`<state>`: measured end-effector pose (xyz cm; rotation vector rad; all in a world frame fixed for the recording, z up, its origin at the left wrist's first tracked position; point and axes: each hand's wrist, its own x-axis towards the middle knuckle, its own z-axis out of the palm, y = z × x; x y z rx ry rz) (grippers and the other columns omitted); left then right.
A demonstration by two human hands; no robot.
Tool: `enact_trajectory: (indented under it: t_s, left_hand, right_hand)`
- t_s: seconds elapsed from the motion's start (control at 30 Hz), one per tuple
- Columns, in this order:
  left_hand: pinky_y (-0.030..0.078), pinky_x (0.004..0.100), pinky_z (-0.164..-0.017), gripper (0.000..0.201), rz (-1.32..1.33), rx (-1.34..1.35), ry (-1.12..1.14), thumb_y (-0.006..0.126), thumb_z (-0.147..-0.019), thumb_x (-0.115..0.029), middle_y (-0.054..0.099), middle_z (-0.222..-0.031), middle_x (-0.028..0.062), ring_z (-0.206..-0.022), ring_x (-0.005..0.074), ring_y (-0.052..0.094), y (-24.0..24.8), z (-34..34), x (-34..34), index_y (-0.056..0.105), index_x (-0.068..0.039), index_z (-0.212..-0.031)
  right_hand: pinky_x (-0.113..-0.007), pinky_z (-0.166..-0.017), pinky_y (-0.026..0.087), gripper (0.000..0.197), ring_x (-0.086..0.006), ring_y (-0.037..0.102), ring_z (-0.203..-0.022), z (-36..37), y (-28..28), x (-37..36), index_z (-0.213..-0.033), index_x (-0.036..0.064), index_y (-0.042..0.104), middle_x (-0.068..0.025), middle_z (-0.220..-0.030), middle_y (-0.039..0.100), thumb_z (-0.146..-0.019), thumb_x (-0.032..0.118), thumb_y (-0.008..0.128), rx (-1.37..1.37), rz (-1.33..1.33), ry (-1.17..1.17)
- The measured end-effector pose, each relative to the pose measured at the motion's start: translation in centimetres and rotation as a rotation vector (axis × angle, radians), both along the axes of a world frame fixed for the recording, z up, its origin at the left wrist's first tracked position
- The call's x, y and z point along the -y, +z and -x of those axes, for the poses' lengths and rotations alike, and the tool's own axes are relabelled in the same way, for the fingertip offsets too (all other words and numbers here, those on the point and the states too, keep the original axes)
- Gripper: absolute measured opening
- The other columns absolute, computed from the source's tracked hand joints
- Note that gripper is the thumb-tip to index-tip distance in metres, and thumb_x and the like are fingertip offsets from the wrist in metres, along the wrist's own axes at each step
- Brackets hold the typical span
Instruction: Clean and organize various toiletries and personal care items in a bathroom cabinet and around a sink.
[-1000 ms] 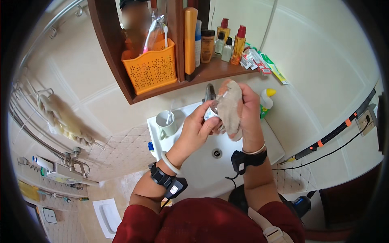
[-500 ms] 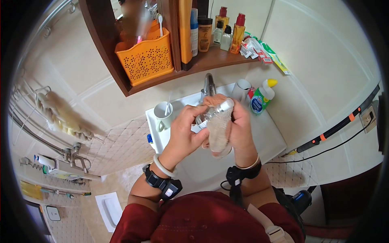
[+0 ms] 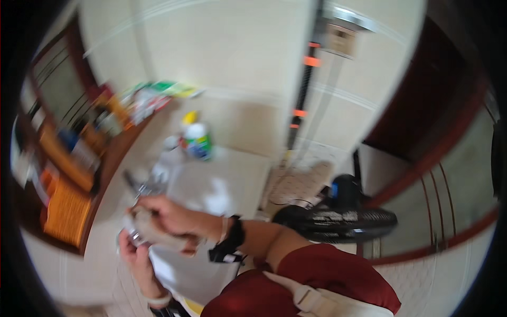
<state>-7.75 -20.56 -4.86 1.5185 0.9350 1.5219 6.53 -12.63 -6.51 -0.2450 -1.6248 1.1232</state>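
Over the left part of the white sink point(image 3: 240, 164), my two hands are close together and smeared by motion. My right hand point(image 3: 171, 215) is closed on a beige cloth point(image 3: 161, 235), which is bunched and hangs toward me. Below it, my left hand point(image 3: 138, 261) grips a clear, shiny container point(image 3: 135, 236) that the cloth partly wraps; its exact kind is too blurred to tell. Just beyond my hands stands the metal faucet point(image 3: 141, 187).
A green and white cleaner bottle point(image 3: 199, 143) with a yellow cap stands on the sink's far side. The wooden shelf point(image 3: 124, 156) at left bears an orange basket point(image 3: 66, 217), bottles and tubes point(image 3: 150, 103). A black fan point(image 3: 351, 222) is at right, near a banded black pole point(image 3: 302, 79).
The view has swung to the right, so the shelf and sink now lie farther left and the fan shows fully. My hands still hold the cloth and the clear container together.
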Motion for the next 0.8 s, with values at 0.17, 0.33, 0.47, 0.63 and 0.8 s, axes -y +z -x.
enact_trajectory:
  t_s: [0.17,0.33,0.47,0.63,0.8]
  left_hand:
    - [0.039,0.0307,-0.089,0.050,-0.273,-0.315,0.350,0.066,-0.078,-0.023,0.051,-0.109,0.0095,-0.100,0.0200,0.050,-2.9,-2.7,-2.8,0.043,0.001,-0.116]
    - [0.039,0.0302,-0.088,0.051,-0.295,-0.435,0.282,0.065,-0.079,-0.027,0.050,-0.109,0.0106,-0.099,0.0207,0.050,-4.0,-4.4,-4.1,0.044,0.001,-0.115]
    - [0.039,0.0310,-0.090,0.044,-0.274,-0.303,0.074,0.063,-0.078,-0.011,0.050,-0.110,0.0104,-0.102,0.0203,0.050,-4.1,-4.2,-3.2,0.044,0.002,-0.116]
    - [0.042,0.0301,-0.087,0.049,-0.097,-0.289,-0.109,0.058,-0.070,0.005,0.052,-0.109,0.0110,-0.103,0.0203,0.050,-3.5,-3.1,-2.0,0.048,0.003,-0.119]
    - [0.041,0.0205,-0.074,0.059,0.077,0.215,-0.190,0.057,-0.078,0.003,0.051,-0.098,0.0035,-0.085,0.0089,0.049,-1.5,-5.8,-1.2,0.033,-0.003,-0.132]
  right_hand:
    - [-0.025,-0.079,0.043,0.028,-0.0130,0.053,-0.091,-2.4,2.0,2.7,-0.109,0.0017,0.050,-0.0067,-0.099,0.057,-0.081,0.001,0.053,0.043,0.134,-0.217]
    - [-0.024,-0.080,0.042,0.029,-0.0109,0.051,-0.091,-3.8,-0.3,2.8,-0.111,0.0000,0.051,-0.0044,-0.099,0.056,-0.081,-0.001,0.049,-0.159,0.286,-0.228]
    - [-0.021,-0.072,0.042,0.024,-0.0062,0.050,-0.081,-5.0,-1.1,2.7,-0.105,0.0005,0.056,0.0000,-0.090,0.057,-0.083,0.001,0.048,-0.216,0.420,-0.091]
    - [-0.022,-0.069,0.046,0.011,-0.0076,0.054,-0.076,-6.4,0.0,3.1,-0.086,0.0030,0.063,0.0014,-0.081,0.060,-0.082,0.013,0.059,-0.242,0.405,-0.049]
    - [-0.023,-0.061,0.049,0.022,-0.0095,0.056,-0.070,-6.6,1.1,5.6,-0.104,0.0032,0.055,-0.0025,-0.084,0.057,-0.082,0.009,0.054,-0.243,0.739,0.027]
